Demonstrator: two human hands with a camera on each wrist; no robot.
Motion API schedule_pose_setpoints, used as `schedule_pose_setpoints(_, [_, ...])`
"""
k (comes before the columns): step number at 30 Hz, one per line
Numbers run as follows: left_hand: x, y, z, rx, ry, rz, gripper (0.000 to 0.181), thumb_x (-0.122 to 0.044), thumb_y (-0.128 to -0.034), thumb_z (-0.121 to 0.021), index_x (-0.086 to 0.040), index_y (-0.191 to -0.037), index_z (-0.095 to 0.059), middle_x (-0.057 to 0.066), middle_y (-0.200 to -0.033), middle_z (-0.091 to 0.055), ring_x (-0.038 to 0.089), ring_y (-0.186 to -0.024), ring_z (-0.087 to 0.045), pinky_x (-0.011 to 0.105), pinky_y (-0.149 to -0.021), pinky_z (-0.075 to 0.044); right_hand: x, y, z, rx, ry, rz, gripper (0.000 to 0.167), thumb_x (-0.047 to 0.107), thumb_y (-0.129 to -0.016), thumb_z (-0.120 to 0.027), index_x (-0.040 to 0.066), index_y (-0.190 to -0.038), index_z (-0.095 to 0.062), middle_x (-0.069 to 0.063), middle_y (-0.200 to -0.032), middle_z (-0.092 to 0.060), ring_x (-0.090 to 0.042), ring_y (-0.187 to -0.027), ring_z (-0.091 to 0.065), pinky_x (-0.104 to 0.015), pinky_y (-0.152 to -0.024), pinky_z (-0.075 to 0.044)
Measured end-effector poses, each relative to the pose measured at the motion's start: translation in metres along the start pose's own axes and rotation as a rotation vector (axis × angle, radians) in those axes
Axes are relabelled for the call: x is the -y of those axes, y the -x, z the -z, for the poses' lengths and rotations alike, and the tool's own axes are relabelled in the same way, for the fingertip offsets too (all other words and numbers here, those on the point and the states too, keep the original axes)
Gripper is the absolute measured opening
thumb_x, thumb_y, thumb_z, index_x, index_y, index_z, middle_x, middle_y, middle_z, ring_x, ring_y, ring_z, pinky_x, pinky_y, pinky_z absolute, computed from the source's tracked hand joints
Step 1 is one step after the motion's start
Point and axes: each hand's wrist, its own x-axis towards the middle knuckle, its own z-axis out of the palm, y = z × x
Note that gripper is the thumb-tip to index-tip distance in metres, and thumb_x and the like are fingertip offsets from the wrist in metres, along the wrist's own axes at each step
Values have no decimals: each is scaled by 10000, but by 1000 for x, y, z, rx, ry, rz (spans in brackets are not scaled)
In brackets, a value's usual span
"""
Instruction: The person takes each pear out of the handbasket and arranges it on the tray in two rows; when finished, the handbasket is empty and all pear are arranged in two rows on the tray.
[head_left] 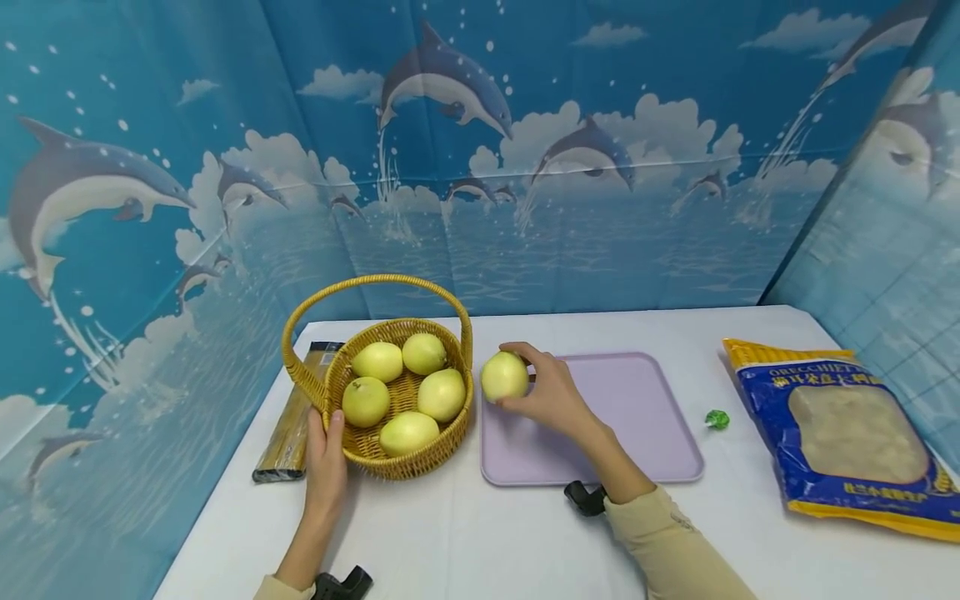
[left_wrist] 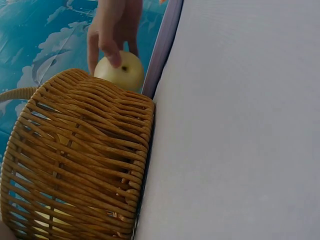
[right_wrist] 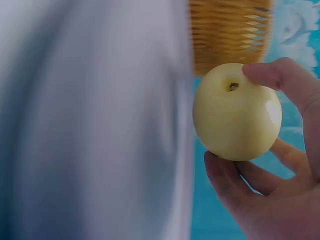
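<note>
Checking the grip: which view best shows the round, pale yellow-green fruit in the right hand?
Right wrist view: the round, pale yellow-green fruit appears largest, dark pit visible. The head view shows it smaller; the left wrist view, partly hidden by the right hand and woven brown basket.

The basket (head_left: 405,469) is rough wicker, the fruit (head_left: 504,377) smooth, the tray (head_left: 622,421) matt plastic.

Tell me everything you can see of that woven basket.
The basket is round and golden-brown, woven of what looks like wicker, with small gaps between the strands of its wall. One tall arched handle rises over it. It stands upright on the white table, left of the lilac tray, and holds five pale yellow-green fruits. The left hand touches its outer side near the handle's left foot.
</note>
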Motion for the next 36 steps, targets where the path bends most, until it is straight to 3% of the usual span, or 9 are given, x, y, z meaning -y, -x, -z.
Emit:
schedule_pose_setpoints(6, [-3, 0, 2, -10, -11, -7, 478, -339, -1158, -383, -65, -1549, -352, 123, -1440, -465, 149, -1290, -415, 96, -1005, -304, -14, -2, -10, 41, 0, 6, 780, 190, -816, -895, 94, -1510, -553, -164, -1429, -650, -392, -1154, -703, -509, -904, -582])
schedule_pose_setpoints(13, [-4, -1, 2, -10, -15, 3, 486, -351, -1159, -374, -86, -1565, -340, 106, -1461, -455, 123, -1287, -405, 95, -1011, -302, -10, -14, -15, 37, -33, -3, 718, 185, -837, -876, 79, -1482, -579, -182, -1388, -667, -374, -1114, -704, -490, -879, -586])
schedule_pose_setpoints(22, [-1, 3, 2, -14, -39, 3, 487, -352, -1159, -376, -96, -1572, -343, 111, -1486, -464, 128, -1290, -418, 81, -1007, -305, -7, -11, -21, -6, 37, -9, 766, 177, -840, -889, 57, -1512, -543, -198, -1424, -642, -366, -1188, -660, -534, -966, -547])
schedule_pose_setpoints(30, [-1, 1, 1, -3, -15, 7, 506, -368, -1155, -386, -98, -1580, -339, 117, -1510, -456, 143, -1347, -409, 74, -1038, -295, 0, -12, -8, 35, 28, -26, 855, 314, -868, -887, 90, -1578, -465, -201, -1517, -570, -409, -1377, -559, -599, -1081, -474])
schedule_pose_setpoints(36, [1, -4, -1, -4, -13, -1, 507, -365, -1156, -384, -83, -1575, -340, 125, -1502, -457, 147, -1349, -415, 85, -1040, -308, 11, -14, 5, 21, 4, -7, 844, 310, -899, -865, 101, -1596, -439, -191, -1578, -508, -405, -1422, -512, -582, -1094, -477])
